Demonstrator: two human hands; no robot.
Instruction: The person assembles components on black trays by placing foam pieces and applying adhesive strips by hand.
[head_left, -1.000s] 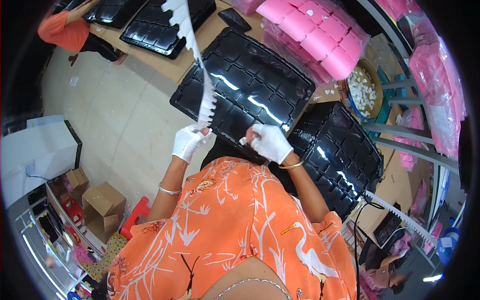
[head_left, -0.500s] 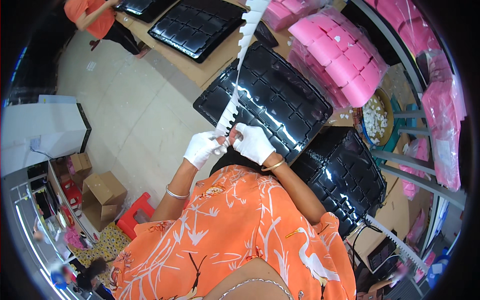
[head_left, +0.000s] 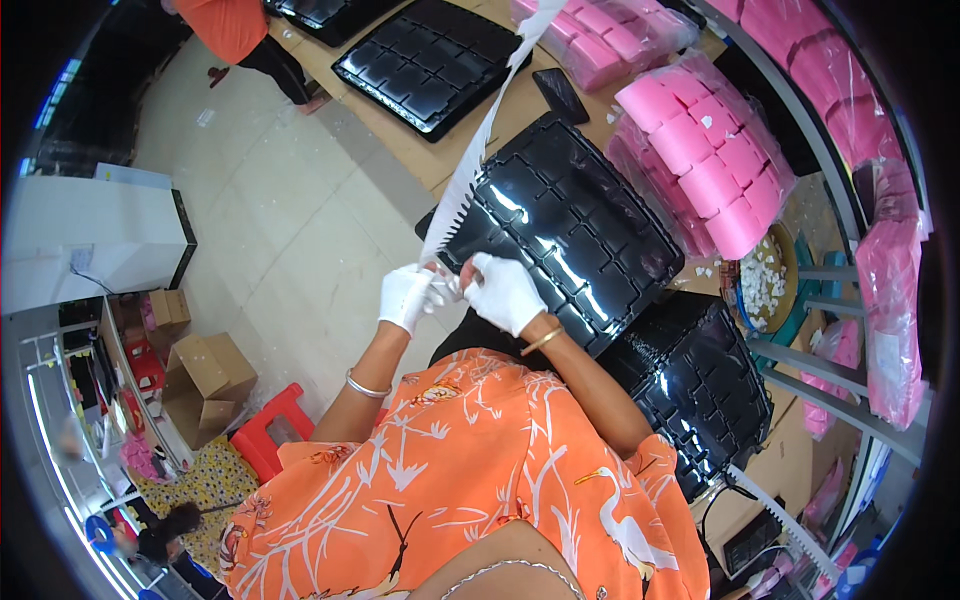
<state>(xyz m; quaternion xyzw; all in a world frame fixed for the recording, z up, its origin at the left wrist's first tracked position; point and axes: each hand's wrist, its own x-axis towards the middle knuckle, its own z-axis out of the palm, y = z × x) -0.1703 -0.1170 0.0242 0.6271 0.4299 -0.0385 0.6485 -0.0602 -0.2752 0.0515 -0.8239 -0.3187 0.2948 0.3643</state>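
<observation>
A long white strip (head_left: 462,190) with a toothed edge hangs down from the top of the view to my hands. My left hand (head_left: 405,296), in a white glove with bare fingertips, pinches the strip's lower end. Close beside it is my right hand (head_left: 506,294), gloved the same way, thumb and fingers drawn together by the left fingertips. Whatever its fingertips hold is too small to tell. Just beyond my hands lies a glossy black moulded tray (head_left: 570,220) with a grid of compartments, partly behind the strip.
To my right are more black trays (head_left: 690,385). Pink foam blocks in clear plastic (head_left: 705,150) lie beyond, near a round container of white scraps (head_left: 765,285). Another black tray (head_left: 430,65) and a dark phone-like slab (head_left: 560,95) rest on the table. A person (head_left: 240,35) stands far left.
The whole view has shifted, with the table things lower and further right. The strip has turned, its teeth showing narrower. My right fingertips have come slightly away from its toothed edge.
</observation>
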